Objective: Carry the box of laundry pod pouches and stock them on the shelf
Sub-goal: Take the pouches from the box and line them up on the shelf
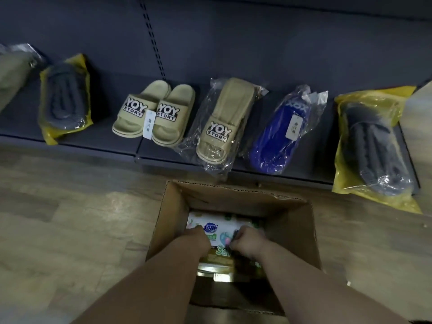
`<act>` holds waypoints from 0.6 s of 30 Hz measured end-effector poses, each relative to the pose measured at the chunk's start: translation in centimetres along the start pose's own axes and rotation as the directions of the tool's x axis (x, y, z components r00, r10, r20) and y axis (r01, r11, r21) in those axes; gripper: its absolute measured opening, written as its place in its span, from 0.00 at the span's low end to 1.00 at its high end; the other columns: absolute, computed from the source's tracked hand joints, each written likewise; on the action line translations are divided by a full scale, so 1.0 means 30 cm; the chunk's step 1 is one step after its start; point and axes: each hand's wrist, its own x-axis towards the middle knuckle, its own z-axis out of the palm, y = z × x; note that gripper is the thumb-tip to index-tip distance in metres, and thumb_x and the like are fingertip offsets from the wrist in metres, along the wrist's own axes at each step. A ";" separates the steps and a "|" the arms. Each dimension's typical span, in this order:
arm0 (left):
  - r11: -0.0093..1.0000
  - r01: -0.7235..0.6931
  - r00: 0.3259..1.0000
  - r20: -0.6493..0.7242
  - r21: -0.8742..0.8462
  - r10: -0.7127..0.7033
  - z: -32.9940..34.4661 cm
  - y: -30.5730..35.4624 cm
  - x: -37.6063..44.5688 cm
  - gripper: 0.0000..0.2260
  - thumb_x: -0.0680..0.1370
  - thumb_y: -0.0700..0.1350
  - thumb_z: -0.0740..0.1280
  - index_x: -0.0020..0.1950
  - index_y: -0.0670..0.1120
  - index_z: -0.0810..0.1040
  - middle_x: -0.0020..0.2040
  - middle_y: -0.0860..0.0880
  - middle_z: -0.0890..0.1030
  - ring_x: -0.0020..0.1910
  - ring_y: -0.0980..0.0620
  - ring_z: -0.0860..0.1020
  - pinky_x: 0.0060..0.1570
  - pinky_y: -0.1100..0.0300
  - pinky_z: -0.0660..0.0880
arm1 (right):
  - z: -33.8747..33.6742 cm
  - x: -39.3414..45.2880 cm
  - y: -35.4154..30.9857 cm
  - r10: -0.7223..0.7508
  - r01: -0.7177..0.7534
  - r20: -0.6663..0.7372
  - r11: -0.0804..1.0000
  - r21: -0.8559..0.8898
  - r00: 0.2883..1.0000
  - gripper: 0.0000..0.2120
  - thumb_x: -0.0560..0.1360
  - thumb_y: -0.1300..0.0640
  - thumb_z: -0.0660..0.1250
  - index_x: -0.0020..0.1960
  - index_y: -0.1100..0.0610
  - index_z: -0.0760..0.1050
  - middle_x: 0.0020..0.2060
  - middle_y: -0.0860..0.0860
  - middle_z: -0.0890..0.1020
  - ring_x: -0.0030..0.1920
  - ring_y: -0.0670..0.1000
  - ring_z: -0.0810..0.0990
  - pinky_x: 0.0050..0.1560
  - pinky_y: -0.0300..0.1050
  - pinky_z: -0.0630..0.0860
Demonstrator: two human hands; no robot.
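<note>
An open cardboard box [292,230] sits on the wooden floor in front of a low dark shelf [98,136]. Inside lies a white laundry pod pouch [215,226] with blue lettering, on top of more pouches. Both my arms reach down into the box. My left hand [195,239] grips the pouch's left side, fingers curled over it. My right hand [249,242] grips its right side. The pouches underneath are mostly hidden by my hands and the top pouch.
On the shelf lie beige slippers [152,113], a bagged beige slipper [222,122], a bagged blue pair [280,136], and dark slippers in yellow bags at the left [64,99] and right [371,148]. Wood floor [70,218] extends to the box's left.
</note>
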 end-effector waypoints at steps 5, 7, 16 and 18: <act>0.997 0.015 1.000 0.016 0.080 -0.016 0.022 -0.010 0.053 0.23 0.81 0.43 0.62 0.76 0.41 0.62 0.73 0.41 0.68 0.71 0.43 0.69 0.66 0.54 0.69 | 0.044 0.055 0.023 0.098 -0.093 -0.039 0.990 0.103 0.994 0.27 0.73 0.46 0.73 0.66 0.58 0.71 0.61 0.55 0.80 0.60 0.55 0.79 0.57 0.44 0.76; 0.998 0.015 1.000 -0.027 0.062 -0.013 0.035 -0.013 0.070 0.21 0.82 0.43 0.61 0.74 0.41 0.66 0.71 0.42 0.71 0.69 0.43 0.72 0.65 0.53 0.70 | 0.037 0.074 0.018 0.125 -0.119 -0.025 0.976 0.181 0.992 0.27 0.73 0.51 0.75 0.66 0.60 0.72 0.58 0.57 0.81 0.57 0.56 0.81 0.55 0.48 0.79; 0.997 -0.012 0.997 0.077 -0.070 0.018 0.022 -0.022 0.086 0.21 0.80 0.37 0.61 0.74 0.43 0.69 0.74 0.42 0.68 0.71 0.44 0.69 0.70 0.56 0.67 | 0.015 0.103 0.004 0.209 -0.234 0.109 0.804 0.546 0.972 0.17 0.73 0.55 0.76 0.56 0.62 0.78 0.53 0.58 0.82 0.51 0.56 0.81 0.48 0.47 0.79; 0.992 -0.012 0.996 0.083 -0.129 0.022 0.021 -0.023 0.095 0.18 0.80 0.38 0.60 0.70 0.43 0.74 0.69 0.43 0.74 0.67 0.44 0.74 0.66 0.55 0.72 | 0.018 0.102 0.003 0.209 -0.264 0.160 0.765 0.588 0.965 0.14 0.72 0.58 0.76 0.53 0.65 0.80 0.48 0.58 0.84 0.46 0.57 0.83 0.47 0.49 0.80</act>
